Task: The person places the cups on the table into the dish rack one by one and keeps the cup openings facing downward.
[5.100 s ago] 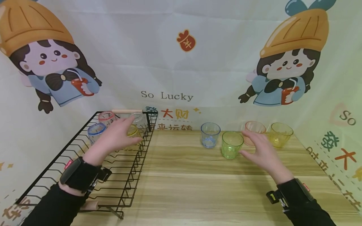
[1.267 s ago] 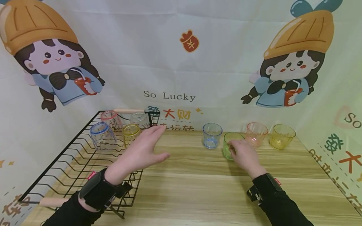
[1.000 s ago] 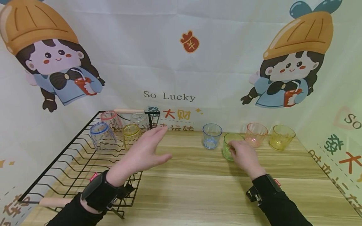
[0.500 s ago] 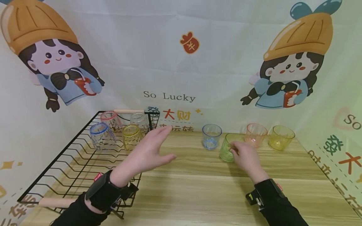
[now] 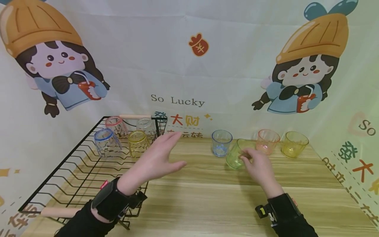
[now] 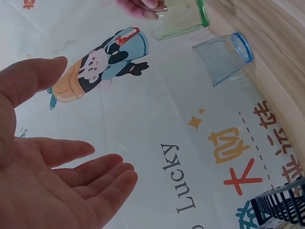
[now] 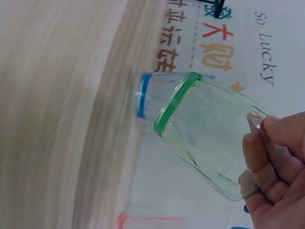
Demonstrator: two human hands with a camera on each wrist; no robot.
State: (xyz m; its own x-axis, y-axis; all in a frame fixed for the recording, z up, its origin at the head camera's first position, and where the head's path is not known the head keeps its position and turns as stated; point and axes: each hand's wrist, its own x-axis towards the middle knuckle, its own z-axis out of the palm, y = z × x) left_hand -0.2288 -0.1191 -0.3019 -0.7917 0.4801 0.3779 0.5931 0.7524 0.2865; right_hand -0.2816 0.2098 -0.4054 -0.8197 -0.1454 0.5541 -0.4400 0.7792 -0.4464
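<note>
My right hand pinches a green glass near its rim, thumb outside and fingers inside. The glass leans, with its thick green base pointing down to the left. Just behind it, an upright blue glass stands on the table. My left hand hovers by the right edge of the black wire rack, fingers extended, thumb apart, holding nothing. Upside down on the rack stand a red-tinted glass, a clear glass, a blue-ringed glass and a yellow glass.
To the right of the green glass, a pink glass and a yellow-tinted glass stand upright on the wooden table. A printed cloth hangs behind and along the sides. The rack has a pale wooden handle at the front.
The right hand has gone from beside the green glass to gripping it, and the glass has tipped from upright. The left hand has moved right, away from the rack's glasses.
</note>
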